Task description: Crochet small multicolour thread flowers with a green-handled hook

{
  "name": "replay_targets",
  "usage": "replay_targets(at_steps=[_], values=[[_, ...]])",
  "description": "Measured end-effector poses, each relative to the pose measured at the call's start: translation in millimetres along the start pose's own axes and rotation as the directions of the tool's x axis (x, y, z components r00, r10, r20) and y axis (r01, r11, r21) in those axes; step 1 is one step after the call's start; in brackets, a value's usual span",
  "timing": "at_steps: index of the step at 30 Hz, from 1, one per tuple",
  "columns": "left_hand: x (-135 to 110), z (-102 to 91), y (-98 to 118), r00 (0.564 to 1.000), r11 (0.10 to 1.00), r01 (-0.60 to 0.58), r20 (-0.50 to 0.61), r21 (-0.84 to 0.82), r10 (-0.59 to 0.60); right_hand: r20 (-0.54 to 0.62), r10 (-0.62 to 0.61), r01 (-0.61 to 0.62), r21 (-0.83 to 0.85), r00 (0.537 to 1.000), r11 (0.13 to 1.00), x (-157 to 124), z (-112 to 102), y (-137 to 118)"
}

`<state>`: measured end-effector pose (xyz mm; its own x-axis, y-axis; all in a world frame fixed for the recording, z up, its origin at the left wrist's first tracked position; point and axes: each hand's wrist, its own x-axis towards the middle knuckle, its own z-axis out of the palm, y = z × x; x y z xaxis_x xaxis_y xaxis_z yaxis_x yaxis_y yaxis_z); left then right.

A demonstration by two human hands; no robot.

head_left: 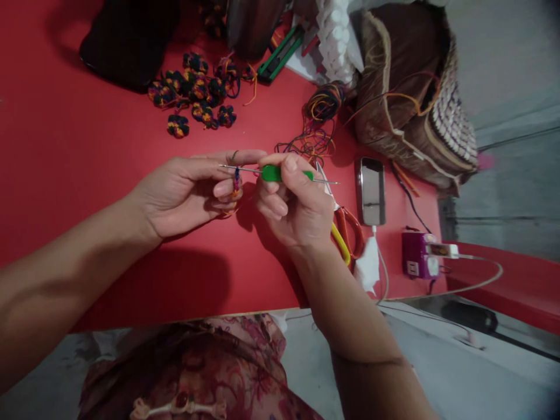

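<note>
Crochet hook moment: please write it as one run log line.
right hand: grips green crochet hook | left hand: pinches small multicolour yarn piece | table: red | scissors: beside right hand

Nothing legible that I can see. Phone [372, 190] screen on the red table [65, 146] is dark, only glare on it, no characters. Purple charger block [419, 255] has a pale patch on its face, too small and blurred for me to read. Green tool [280, 53] at the top edge has no marking I can make out. Green grip of the crochet hook [276, 172] shows no size number from here. White stack [336, 41] near the top shows only texture, no print.
</note>
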<state>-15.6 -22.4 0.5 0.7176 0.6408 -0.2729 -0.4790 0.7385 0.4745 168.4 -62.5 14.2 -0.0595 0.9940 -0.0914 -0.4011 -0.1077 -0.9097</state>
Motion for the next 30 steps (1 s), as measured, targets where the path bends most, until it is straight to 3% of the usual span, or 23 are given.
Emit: replay_targets(at_steps=[3,6,9,13,19,24,30], values=[[2,-1.7,-4,0.999,1.0,-0.008,0.053,0.009,0.008,-0.032,0.02,-0.02,0.018,0.999,1.0,-5,9,3],[1,-1.6,-3,0.998,0.996,-0.063,0.018,0.062,0.062,-0.055,0.04,-0.038,0.036,0.998,0.999,-3,9,6],[-3,1.5,-2,0.992,0.986,-0.113,-0.047,0.123,0.119,0.011,0.052,-0.052,0.055,0.999,0.997,3,0,7],[-6,8.3,-1,0.994,0.99,-0.085,-0.055,0.116,0.092,0.121,0.026,-0.029,0.025,0.992,0.999,6,-12,2],[-7,11.7,-1,0.979,0.954,-0.159,-0.08,0.255,0.185,0.023,-0.061,0.064,-0.123,0.998,0.99,1,-13,-8],[-8,14.7,-1,0.949,0.907,-0.238,-0.114,0.347,0.293,-0.006,-0.185,0.18,-0.203,0.983,0.963,1,-14,-6],[-7,19.0,-6,0.866,0.792,-0.318,-0.18,0.522,0.467,-0.019,-0.352,0.32,-0.375,0.936,0.87,-6,-17,-4]])
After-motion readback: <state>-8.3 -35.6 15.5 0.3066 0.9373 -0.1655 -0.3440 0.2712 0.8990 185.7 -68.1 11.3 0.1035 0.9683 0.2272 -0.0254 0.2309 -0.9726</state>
